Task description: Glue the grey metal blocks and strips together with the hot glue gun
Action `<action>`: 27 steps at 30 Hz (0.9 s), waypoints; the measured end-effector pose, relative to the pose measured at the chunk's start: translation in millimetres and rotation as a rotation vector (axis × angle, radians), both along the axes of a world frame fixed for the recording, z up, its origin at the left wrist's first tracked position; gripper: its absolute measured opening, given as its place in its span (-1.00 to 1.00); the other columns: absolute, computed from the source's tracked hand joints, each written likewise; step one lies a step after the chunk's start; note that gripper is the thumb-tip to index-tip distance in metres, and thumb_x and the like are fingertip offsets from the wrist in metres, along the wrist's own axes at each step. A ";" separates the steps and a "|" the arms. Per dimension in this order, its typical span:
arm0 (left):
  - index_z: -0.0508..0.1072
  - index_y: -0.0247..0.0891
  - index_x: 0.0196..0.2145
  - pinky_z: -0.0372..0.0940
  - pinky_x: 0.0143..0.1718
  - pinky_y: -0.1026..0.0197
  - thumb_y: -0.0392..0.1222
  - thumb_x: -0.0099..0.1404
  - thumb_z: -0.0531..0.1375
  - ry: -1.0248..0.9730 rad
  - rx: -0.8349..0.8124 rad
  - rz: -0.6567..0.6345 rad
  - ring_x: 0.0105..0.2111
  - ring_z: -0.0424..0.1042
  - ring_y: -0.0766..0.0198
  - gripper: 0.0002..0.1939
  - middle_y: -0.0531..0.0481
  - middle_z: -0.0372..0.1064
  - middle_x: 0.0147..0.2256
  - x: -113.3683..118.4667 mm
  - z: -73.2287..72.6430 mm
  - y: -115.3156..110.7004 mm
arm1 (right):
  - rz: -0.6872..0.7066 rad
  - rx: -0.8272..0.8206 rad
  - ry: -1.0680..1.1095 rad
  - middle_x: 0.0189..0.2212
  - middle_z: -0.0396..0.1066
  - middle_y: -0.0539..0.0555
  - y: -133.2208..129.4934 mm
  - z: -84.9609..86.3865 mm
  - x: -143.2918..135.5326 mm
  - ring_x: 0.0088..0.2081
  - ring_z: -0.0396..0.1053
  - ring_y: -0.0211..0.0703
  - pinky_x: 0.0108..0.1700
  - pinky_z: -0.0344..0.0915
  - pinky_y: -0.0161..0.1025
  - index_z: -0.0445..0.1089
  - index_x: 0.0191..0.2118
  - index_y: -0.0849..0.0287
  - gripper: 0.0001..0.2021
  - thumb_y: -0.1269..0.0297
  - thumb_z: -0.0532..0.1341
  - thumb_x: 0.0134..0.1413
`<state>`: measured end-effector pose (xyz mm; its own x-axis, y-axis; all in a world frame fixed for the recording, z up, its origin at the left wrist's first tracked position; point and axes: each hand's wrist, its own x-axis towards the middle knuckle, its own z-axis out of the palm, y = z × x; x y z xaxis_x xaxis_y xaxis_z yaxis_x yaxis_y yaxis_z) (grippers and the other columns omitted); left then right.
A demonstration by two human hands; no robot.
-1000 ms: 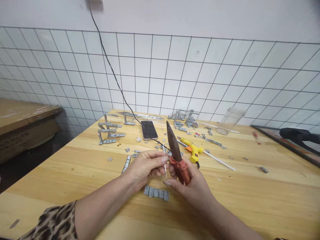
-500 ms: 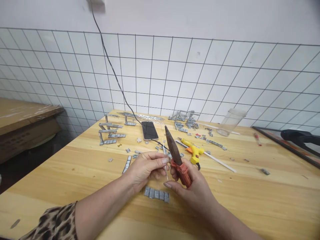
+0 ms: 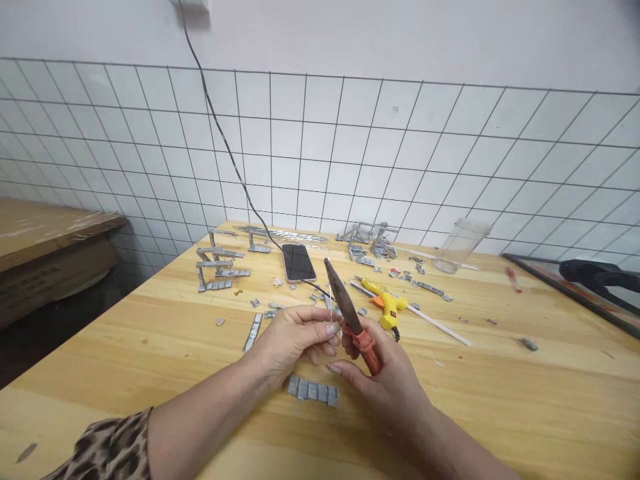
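A white wall with black grid lines stands behind the wooden table (image 3: 150,367), and a black cable (image 3: 225,137) comes down from the far left to the phone (image 3: 299,263). Your left hand (image 3: 295,339) is in the middle of the near half, thumb and forefinger pinched together on a thin silvery wire (image 3: 331,303), which stands roughly upright between your hands. Your right hand (image 3: 387,367), just to its right, has its fingers closed around the red handles of the pliers (image 3: 345,293); its thumb sticks out to the left, apart from the handles. The pliers tilt up and to the left, their dark nose just right of the wire; you cannot tell from here whether the two touch.

Below your hands, on the near side, lies a row of grey plates (image 3: 313,391). A narrower strip (image 3: 253,332) lies just left of your left hand. Beyond your right hand sits a yellow glue gun (image 3: 386,301), with a white stick (image 3: 443,325) running near and right from it. Small grey frames (image 3: 220,267) stand far left, and a clear cup (image 3: 461,245) leans far right.
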<state>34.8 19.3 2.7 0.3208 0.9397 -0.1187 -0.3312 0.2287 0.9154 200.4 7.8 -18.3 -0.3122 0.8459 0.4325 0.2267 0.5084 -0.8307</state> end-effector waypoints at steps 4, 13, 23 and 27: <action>0.56 -0.36 -0.31 0.10 -0.62 0.41 -0.14 -0.04 0.39 0.051 -0.012 0.041 -0.62 0.30 0.45 -0.67 0.01 0.44 -0.55 0.0 1.5 -0.2 | 0.026 -0.014 -0.007 -0.33 0.34 -0.03 -0.5 0.4 1.3 -0.32 0.30 -0.15 -0.22 0.29 -0.24 0.28 -0.05 -0.02 -0.59 0.40 0.29 -0.07; 0.55 -0.33 -0.35 0.09 -0.63 0.42 -0.13 -0.05 0.40 0.034 -0.024 0.037 -0.61 0.32 0.46 -0.70 0.02 0.43 -0.54 -1.4 3.4 0.1 | 0.010 -0.069 0.005 -0.36 0.32 -0.01 -0.3 -1.9 3.3 -0.34 0.30 -0.16 -0.23 0.31 -0.21 0.28 -0.03 0.03 -0.58 0.38 0.29 -0.07; 0.56 -0.36 -0.32 0.13 -0.59 0.39 -0.12 -0.04 0.39 0.080 0.001 0.033 -0.56 0.34 0.40 -0.68 -0.03 0.46 -0.51 -1.6 0.7 0.6 | -0.029 -0.048 -0.053 -0.33 0.38 0.02 -2.5 2.2 1.8 -0.32 0.35 -0.13 -0.24 0.32 -0.23 0.30 -0.06 0.07 -0.60 0.39 0.29 -0.10; 0.57 -0.33 -0.40 0.11 -0.65 0.40 -0.11 -0.09 0.41 0.099 -0.004 0.081 -0.61 0.33 0.41 -0.71 0.00 0.45 -0.57 -3.8 6.7 1.8 | -0.009 -0.109 -0.051 -0.39 0.37 0.01 -1.1 13.9 7.5 -0.36 0.37 -0.12 -0.28 0.33 -0.23 0.31 -0.11 0.10 -0.69 0.28 0.26 -0.03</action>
